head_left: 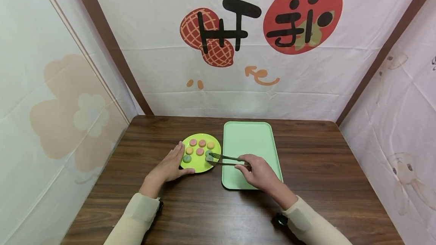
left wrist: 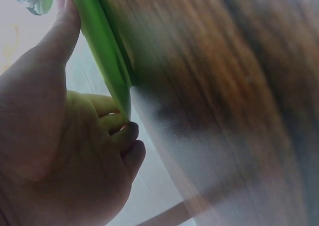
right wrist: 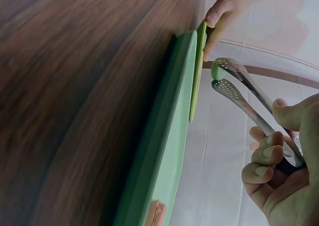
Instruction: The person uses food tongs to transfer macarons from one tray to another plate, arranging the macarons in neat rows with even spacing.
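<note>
My left hand (head_left: 171, 165) rests at the left side of a yellow-green plate (head_left: 200, 166). Its thumb and fingers are spread along the rim, touching the edge in the left wrist view. Pink, yellow and green macarons, several in all, lie on the plate. My right hand (head_left: 260, 171) grips metal tongs (head_left: 232, 157) by their handle end, over the light green tray (head_left: 248, 137). The tongs' perforated tips reach over the plate's right side. Between them is a green macaron (right wrist: 218, 71), nearer the upper tip in the right wrist view.
The tray stands close to the plate's right on a dark wooden table (head_left: 313, 162). Behind the table hangs a printed white cloth (head_left: 163, 71), with more cloth at the left and right sides. Dark bands (head_left: 281, 219) show at the wrists.
</note>
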Demonstrator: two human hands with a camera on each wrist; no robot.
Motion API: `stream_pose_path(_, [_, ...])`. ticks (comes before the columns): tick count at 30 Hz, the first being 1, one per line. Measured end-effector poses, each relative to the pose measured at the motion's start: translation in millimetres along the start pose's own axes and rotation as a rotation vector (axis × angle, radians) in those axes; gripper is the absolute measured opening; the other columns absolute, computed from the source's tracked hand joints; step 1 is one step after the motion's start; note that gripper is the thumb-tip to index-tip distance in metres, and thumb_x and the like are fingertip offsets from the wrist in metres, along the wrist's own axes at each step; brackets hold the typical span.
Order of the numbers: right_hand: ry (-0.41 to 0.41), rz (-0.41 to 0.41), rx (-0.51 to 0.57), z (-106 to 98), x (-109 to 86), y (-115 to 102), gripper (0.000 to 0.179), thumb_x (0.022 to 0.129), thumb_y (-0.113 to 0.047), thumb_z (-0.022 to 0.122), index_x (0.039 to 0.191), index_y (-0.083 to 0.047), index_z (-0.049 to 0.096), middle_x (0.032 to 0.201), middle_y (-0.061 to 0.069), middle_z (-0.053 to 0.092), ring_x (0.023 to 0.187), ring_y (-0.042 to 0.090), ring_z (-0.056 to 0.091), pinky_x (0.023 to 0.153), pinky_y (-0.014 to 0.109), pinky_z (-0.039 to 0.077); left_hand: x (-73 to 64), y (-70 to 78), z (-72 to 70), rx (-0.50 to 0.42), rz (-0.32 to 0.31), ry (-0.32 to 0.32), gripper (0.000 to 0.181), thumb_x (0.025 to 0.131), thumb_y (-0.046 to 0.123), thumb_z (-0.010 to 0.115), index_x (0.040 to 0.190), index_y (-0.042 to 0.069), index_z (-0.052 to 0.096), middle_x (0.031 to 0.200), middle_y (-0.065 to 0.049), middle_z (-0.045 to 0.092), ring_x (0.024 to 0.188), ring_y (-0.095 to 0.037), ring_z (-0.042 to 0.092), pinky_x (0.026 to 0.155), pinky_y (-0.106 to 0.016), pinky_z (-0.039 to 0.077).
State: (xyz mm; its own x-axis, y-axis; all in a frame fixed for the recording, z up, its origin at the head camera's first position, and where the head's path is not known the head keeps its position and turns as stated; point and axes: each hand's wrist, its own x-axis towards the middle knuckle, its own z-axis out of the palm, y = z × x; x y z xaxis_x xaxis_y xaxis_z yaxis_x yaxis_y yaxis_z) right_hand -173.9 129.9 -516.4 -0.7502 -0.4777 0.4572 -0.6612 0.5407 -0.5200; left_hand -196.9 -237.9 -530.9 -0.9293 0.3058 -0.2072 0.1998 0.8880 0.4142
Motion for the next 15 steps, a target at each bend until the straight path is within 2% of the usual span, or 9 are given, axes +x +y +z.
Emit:
stream_pose_path(6, [-0.005, -0.011, -0.044, 9.0, 4.9, -4.4, 0.025, 0.099, -0.021, 0.081, 0.114, -0.002, 0.077, 0.093, 0.001, 0.076, 0.072, 0.003, 0.065, 0.065, 0.030, 0.059, 0.3, -1.6, 0.5, 0.003, 0.001, 0.001, 0.118, 0.098, 0.061, 0.071, 0.168, -0.010, 0.008, 0.177, -0.027, 0.001, 0.165, -0.043, 0.008, 0.134, -0.057, 0.015])
stream_pose_path(8, [0.001, -0.008, -0.072, 11.4, 6.2, -5.4, 0.025, 0.098, -0.024, 0.082, 0.114, -0.005, 0.078, 0.091, -0.002, 0.075, 0.072, 0.002, 0.067, 0.061, 0.030, 0.057, 0.6, -1.9, 1.1, 0.003, 0.002, 0.000, 0.118, 0.098, 0.061, 0.071, 0.168, -0.010, 0.008, 0.177, -0.028, 0.001, 0.165, -0.043, 0.008, 0.134, -0.057, 0.015])
stream_pose_path(13, [-0.006, -0.031, -0.054, 18.9, 10.8, -4.6, 0.025, 0.098, -0.023, 0.082, 0.113, -0.003, 0.078, 0.090, -0.002, 0.074, 0.072, 0.002, 0.065, 0.061, 0.026, 0.055, 1.4, -2.1, 1.5, 0.011, 0.007, -0.001, 0.117, 0.099, 0.061, 0.071, 0.167, -0.010, 0.008, 0.177, -0.029, 0.002, 0.165, -0.043, 0.008, 0.134, -0.057, 0.015])
stream_pose_path(15, [-0.011, -0.051, -0.047, 22.1, 13.6, -3.8, 0.025, 0.099, -0.021, 0.081, 0.113, 0.000, 0.077, 0.091, 0.000, 0.074, 0.071, 0.003, 0.063, 0.065, 0.026, 0.058, 1.8, -2.1, 1.1, 0.013, 0.007, 0.000, 0.117, 0.099, 0.061, 0.070, 0.167, -0.010, 0.008, 0.177, -0.029, 0.002, 0.165, -0.043, 0.008, 0.134, -0.057, 0.015])
